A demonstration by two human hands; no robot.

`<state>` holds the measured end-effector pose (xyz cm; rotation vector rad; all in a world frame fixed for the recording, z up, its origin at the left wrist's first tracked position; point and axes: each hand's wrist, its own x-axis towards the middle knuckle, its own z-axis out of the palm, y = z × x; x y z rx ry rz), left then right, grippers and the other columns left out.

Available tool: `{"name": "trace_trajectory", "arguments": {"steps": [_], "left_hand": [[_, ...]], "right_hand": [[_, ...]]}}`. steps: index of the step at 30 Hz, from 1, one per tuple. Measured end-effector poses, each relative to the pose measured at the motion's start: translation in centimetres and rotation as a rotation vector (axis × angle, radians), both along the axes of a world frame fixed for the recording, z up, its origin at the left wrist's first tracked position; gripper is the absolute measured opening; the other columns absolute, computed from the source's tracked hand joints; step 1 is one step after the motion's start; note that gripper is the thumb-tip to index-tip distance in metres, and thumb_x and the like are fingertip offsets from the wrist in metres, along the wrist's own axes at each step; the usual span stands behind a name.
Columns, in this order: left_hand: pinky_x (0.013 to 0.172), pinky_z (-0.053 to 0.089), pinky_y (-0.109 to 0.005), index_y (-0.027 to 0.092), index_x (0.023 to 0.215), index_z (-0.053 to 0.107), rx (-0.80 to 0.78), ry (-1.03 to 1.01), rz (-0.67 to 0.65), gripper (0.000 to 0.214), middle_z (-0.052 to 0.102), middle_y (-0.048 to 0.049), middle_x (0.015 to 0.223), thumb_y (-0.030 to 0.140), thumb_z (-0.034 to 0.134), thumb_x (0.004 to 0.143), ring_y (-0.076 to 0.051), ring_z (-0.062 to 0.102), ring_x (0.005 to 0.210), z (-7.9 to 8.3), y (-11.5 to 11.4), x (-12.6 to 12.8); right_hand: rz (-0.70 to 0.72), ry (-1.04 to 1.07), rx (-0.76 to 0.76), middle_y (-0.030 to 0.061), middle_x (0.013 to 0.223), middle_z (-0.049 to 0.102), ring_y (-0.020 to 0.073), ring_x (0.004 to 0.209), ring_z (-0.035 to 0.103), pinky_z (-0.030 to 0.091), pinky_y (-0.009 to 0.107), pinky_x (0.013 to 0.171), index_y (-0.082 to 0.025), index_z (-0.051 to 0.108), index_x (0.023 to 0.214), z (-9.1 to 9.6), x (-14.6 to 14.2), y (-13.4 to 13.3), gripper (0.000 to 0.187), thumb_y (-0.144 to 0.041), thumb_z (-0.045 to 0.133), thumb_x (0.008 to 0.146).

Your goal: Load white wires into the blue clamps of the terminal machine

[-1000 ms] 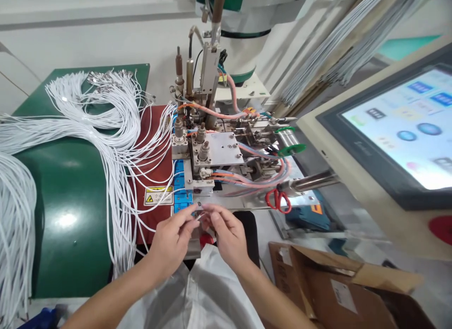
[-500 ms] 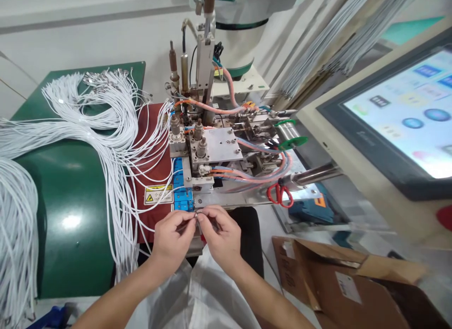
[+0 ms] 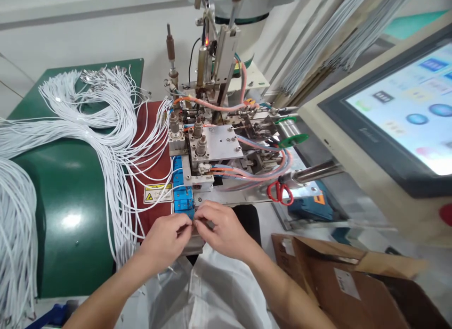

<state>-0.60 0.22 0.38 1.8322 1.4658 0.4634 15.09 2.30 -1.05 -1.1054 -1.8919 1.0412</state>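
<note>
My left hand [image 3: 166, 238] is closed in a pinch just in front of a row of blue clamp blocks [image 3: 182, 193] on the machine. My right hand [image 3: 223, 229] pinches too, its fingertips meeting those of the left at the near end of that row. Whatever lies between the fingertips is tiny and hidden by them. White cables [image 3: 118, 204] spread over a dark red board [image 3: 150, 171] left of the hands, and some run into the blue blocks. A warning label [image 3: 157, 193] is stuck on the board.
Behind the blocks rises a metal machine [image 3: 221, 143] with orange and blue hoses and a wire spool [image 3: 291, 132]. Red-handled scissors [image 3: 280, 193] lie at its right. A touch screen [image 3: 406, 102] overhangs the right side, above a cardboard box [image 3: 353, 282]. A green table [image 3: 76, 253] bears cable bundles.
My hands have turned and lowered slightly at the left, with the right fingers now nearer the blue blocks. The machine's upright column has shifted right, and a small red light shows beside it.
</note>
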Motion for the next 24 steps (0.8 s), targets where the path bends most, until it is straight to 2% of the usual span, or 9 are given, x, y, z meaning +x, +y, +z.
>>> {"name": "trace_trajectory", "arguments": {"steps": [2,6,9,12,17,24], "left_hand": [[0.052,0.037,-0.02,0.018,0.064,0.057,-0.01,-0.008,0.007,0.017,0.055,0.0035,0.058,0.017,0.048,0.078,-0.01,0.049,0.054,0.0,0.2,-0.3],[0.056,0.043,-0.02,0.016,0.075,0.06,-0.012,-0.204,0.223,0.015,0.062,0.0006,0.067,0.023,0.049,0.081,-0.01,0.055,0.059,-1.0,-0.3,0.1],[0.055,0.045,-0.02,0.015,0.076,0.061,-0.042,-0.296,0.305,0.016,0.063,-0.0004,0.066,0.026,0.05,0.081,-0.011,0.056,0.058,-1.8,-0.6,0.6],[0.054,0.046,-0.019,0.014,0.08,0.062,-0.058,-0.335,0.318,0.016,0.064,-0.0016,0.068,0.026,0.052,0.081,-0.011,0.057,0.058,-2.1,-0.7,0.8],[0.054,0.047,-0.018,0.017,0.107,0.06,-0.027,-0.3,0.302,0.028,0.062,0.0015,0.064,0.022,0.052,0.08,-0.008,0.055,0.053,-1.8,-0.6,0.8],[0.058,0.051,-0.021,0.018,0.111,0.061,0.013,-0.288,0.303,0.033,0.068,-0.0023,0.074,0.026,0.052,0.081,-0.011,0.06,0.057,-2.5,-0.8,0.6]], "right_hand": [[-0.032,0.001,0.041,0.0015,0.065,0.056,0.0133,0.062,0.052,0.042,0.025,0.058,-0.019,0.059,0.067,-0.1,-0.1,-0.1,0.014,-0.013,0.049,0.076],[-0.274,0.149,0.025,0.002,0.066,0.056,0.0131,0.061,0.052,0.043,0.025,0.056,-0.019,0.058,0.067,-0.8,-1.3,-1.0,0.017,-0.016,0.048,0.08],[-0.307,0.19,0.007,0.0022,0.064,0.056,0.0132,0.06,0.051,0.042,0.025,0.055,-0.019,0.058,0.065,-1.2,-1.7,-1.4,0.016,-0.017,0.05,0.079],[-0.324,0.207,-0.061,0.0017,0.064,0.056,0.0126,0.057,0.051,0.042,0.024,0.052,-0.018,0.058,0.065,-1.4,-1.6,-1.4,0.013,-0.018,0.052,0.077],[-0.359,0.237,-0.164,0.0006,0.064,0.057,0.0112,0.055,0.051,0.042,0.023,0.051,-0.018,0.059,0.068,-1.5,-1.4,-1.1,0.009,-0.019,0.054,0.075],[-0.375,0.104,-0.066,0.0018,0.064,0.06,0.0134,0.06,0.054,0.044,0.024,0.056,-0.019,0.06,0.065,-1.9,-1.3,-1.0,0.012,-0.021,0.055,0.076]]}}
